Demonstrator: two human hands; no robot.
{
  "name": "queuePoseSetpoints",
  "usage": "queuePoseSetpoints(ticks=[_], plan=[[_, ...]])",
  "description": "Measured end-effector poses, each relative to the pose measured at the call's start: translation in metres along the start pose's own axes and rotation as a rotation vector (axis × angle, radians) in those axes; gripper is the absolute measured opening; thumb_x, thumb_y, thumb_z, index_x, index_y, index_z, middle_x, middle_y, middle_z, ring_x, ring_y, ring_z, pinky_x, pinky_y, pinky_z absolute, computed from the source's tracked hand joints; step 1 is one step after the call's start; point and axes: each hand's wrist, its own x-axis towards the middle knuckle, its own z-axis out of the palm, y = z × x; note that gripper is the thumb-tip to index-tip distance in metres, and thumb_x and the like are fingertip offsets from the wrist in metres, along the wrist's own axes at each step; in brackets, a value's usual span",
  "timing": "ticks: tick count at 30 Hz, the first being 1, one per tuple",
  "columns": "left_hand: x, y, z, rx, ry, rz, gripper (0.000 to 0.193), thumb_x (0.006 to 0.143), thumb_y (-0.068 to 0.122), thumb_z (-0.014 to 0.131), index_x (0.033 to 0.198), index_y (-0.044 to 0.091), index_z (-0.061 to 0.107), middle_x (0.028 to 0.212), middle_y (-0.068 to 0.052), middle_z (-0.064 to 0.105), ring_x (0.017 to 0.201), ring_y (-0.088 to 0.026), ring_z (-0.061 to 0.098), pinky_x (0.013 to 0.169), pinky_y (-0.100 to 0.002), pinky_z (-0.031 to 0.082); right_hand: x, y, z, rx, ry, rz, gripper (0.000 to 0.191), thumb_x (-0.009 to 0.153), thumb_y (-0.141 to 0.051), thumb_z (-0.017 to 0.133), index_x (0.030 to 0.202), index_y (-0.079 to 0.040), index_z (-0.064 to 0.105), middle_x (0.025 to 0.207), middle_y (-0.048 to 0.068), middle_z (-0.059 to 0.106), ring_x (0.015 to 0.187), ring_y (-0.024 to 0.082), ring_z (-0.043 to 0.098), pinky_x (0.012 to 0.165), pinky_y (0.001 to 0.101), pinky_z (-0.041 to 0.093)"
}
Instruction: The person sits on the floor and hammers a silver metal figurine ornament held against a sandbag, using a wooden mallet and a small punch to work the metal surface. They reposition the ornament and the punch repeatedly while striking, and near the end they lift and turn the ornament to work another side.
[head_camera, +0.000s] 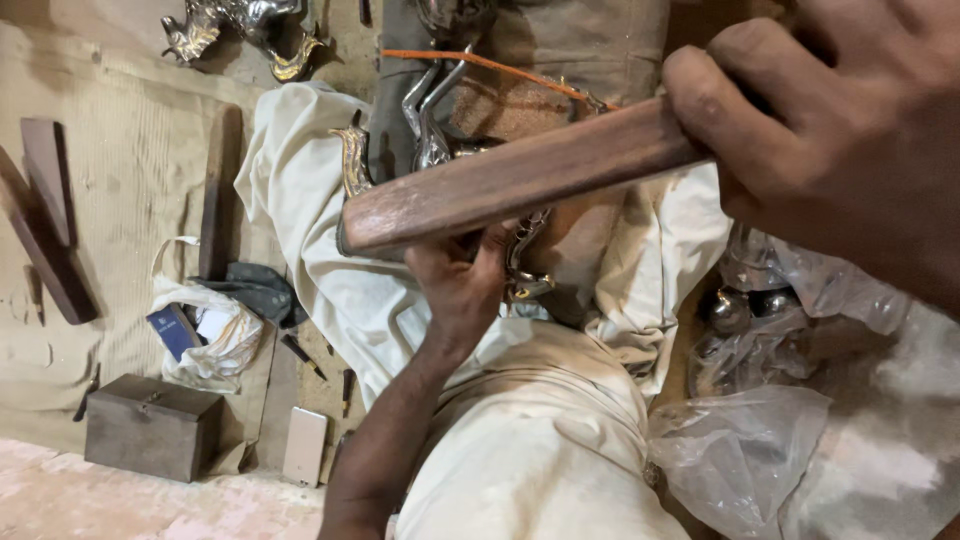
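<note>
Both hands are busy: my right hand (840, 130), upper right of the frame, is clamped on a wooden stick (520, 180) crossing the centre; my left hand (462, 285), just below, grips a curved metal piece (522, 262).

The bat (520, 180) is brown wood, smooth and dully worn, with visible grain. The ornament (432, 120) under it is shiny silver and brass metal. The cloth (330, 250) is matt cream fabric, creased. The bags (760, 440), near right, are thin glossy plastic. The box (150, 425), near left, is dull grey metal.
</note>
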Motion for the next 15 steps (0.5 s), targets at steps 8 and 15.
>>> queuePoseSetpoints(ticks=[8, 15], plan=[[0.000, 0.009, 0.007, -0.142, 0.041, 0.255, 0.049, 0.104, 0.003, 0.074, 0.139, 0.001, 0.040, 0.111, -0.010, 0.072, 0.100, -0.013, 0.071, 0.090, -0.027, 0.061, 0.033, 0.002, -0.011, 0.340, -0.121, 0.158, 0.035, 0.082, -0.019, 0.081, 0.114, -0.012, 0.071, 0.095, 0.006, 0.067, 0.088, 0.019, 0.066, 0.083, 0.0345, 0.055], [0.005, 0.018, 0.003, -0.015, -0.044, 0.208, 0.037, 0.101, -0.004, 0.074, 0.131, 0.002, 0.054, 0.098, -0.012, 0.075, 0.089, -0.015, 0.073, 0.080, -0.026, 0.060, 0.034, 0.006, -0.010, 0.261, -0.093, 0.053, 0.037, 0.081, -0.021, 0.082, 0.112, -0.005, 0.069, 0.091, 0.008, 0.067, 0.082, 0.021, 0.066, 0.080, 0.0355, 0.055]])
